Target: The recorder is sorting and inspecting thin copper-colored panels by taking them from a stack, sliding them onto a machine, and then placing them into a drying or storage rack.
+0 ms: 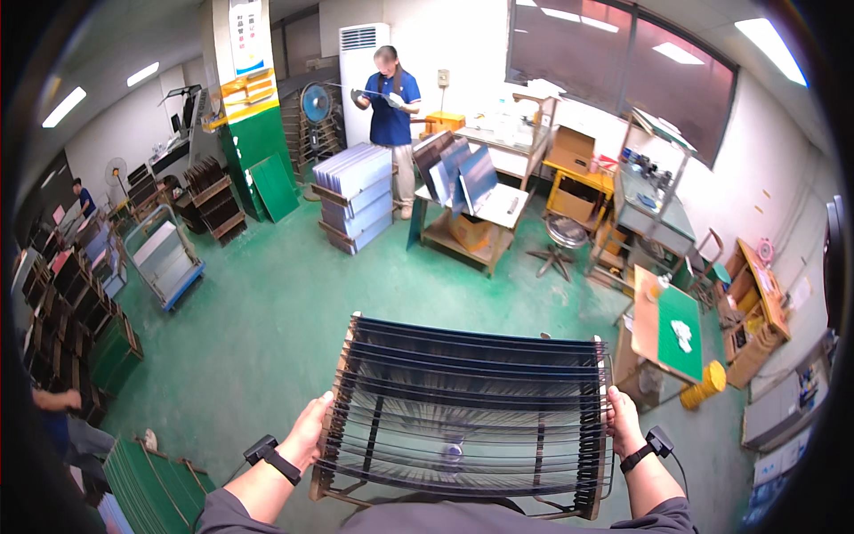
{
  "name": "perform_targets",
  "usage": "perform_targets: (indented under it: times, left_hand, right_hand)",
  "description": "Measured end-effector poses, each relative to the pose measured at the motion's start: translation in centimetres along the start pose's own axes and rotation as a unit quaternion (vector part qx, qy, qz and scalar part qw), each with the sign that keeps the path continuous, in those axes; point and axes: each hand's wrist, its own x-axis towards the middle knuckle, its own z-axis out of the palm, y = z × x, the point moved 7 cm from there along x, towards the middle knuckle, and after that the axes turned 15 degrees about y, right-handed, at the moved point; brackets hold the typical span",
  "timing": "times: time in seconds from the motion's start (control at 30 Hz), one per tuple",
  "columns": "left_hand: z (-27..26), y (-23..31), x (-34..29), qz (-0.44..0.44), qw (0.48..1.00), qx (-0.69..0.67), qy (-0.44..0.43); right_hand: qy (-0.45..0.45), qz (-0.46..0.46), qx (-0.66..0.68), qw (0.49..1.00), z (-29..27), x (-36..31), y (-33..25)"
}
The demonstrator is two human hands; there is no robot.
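Left of centre, a white banner (249, 37) on a green-based pillar (258, 160) bears vertical dark and red characters, too small for me to read reliably. Nearer, my left hand (310, 429) grips the left rail of a slotted rack (471, 392) of thin dark panels, held before my torso above the green floor (267, 329). My right hand (624, 420) grips its right side. I judge this a 2-handed hold or carry, calling next for level, even support. I see no brand on the rack.
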Motion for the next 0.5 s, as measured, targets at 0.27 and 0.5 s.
perform_targets:
  times: [0.27,0.5]
  left_hand:
    - [4.1,12.2,21.3,-0.09,0.993,-0.053,0.049]
    - [10.1,24.1,45.0,-0.101,0.994,-0.034,-0.026]
  right_hand:
    - [0.016,0.019,-0.045,0.999,18.5,19.6,-11.8]
    - [0.081,0.1,0.006,0.992,31.0,33.3,-16.2]
